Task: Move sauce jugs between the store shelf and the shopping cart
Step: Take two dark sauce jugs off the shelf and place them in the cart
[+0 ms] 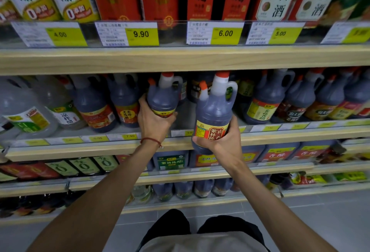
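Both my hands full: left hand grips left jug at shelf, right hand grips right jug.

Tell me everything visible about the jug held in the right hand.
The jug looks like translucent plastic, dark sauce filling it to its pale neck. It has a large orange cap, a small orange spout cap, a loop handle and a yellow-and-red label. Roughly upright, it hangs before the shelf edge, its lower body gripped by the right hand.
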Demonstrator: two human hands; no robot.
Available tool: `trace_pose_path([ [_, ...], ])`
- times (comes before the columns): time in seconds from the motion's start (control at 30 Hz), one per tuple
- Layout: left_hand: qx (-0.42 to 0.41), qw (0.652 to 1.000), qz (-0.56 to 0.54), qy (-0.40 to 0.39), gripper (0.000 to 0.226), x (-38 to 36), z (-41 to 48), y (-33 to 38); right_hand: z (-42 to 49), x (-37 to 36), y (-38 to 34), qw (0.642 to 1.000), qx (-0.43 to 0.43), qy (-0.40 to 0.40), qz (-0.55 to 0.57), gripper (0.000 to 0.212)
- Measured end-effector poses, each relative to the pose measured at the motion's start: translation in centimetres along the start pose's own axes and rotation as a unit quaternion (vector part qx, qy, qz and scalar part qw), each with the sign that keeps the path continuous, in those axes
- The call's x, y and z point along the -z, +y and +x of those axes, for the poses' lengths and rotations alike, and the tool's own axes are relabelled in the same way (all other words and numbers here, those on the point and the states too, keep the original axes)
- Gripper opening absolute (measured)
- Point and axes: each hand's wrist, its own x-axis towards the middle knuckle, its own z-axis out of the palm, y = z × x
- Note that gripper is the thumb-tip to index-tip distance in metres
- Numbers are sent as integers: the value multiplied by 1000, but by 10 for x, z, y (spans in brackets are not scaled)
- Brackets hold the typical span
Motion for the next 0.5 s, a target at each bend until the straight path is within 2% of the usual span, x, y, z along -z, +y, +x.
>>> trace_pose_path([
  [0.3, 25, 999, 18, 9, 95, -1, 3, -4, -6, -14, 5, 1000, -18, -24, -7, 85],
  [0.5, -18, 996, 59, 66, 95, -1, -8, -7, -9, -16, 2, 999, -18, -37, -2, 84],
])
